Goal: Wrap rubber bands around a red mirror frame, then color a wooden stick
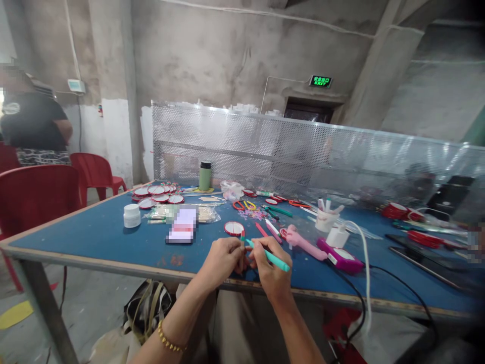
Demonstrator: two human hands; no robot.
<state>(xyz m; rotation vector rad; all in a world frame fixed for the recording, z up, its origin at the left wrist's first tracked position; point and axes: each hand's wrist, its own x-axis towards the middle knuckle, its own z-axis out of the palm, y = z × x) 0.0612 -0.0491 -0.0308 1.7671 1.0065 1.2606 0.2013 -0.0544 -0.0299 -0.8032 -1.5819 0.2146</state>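
My left hand is closed in a pinch near the front edge of the blue table; a small red and green piece sticks up from its fingers. My right hand is wrapped round a teal pen like a writing grip, its tip pointing left towards the left hand's fingers. The two hands touch. Just beyond them lie a round red-rimmed mirror, red pens and a pink tool.
A white jar, several red-rimmed discs, a green flask, scissors, a white cup of pens, a magenta device with cables. A perforated metal screen backs the table. Red chairs and a standing person are at left.
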